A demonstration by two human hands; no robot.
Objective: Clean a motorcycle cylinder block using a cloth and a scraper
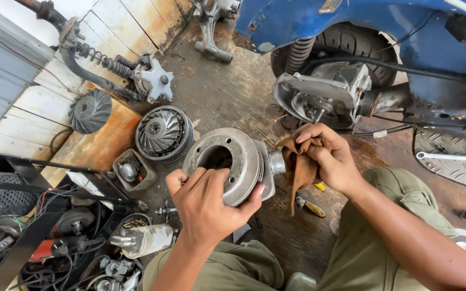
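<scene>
— Knees below; my left hand point(206, 207) grips the metal drum point(227, 161) above the floor. Step?
— Wiping: my right hand point(327, 159) pinches a brown rag point(300, 167) against its hub. Next, I'd say, turn the drum.

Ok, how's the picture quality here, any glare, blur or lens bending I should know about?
Head view: soft, even daylight with faint shadows; mild sheen on the metal clutch drum, no blown-out glare; both hands, left hand and right hand with its brown rag, look sharp; wide-angle bending curves the wall boards and the frame edges.
</scene>
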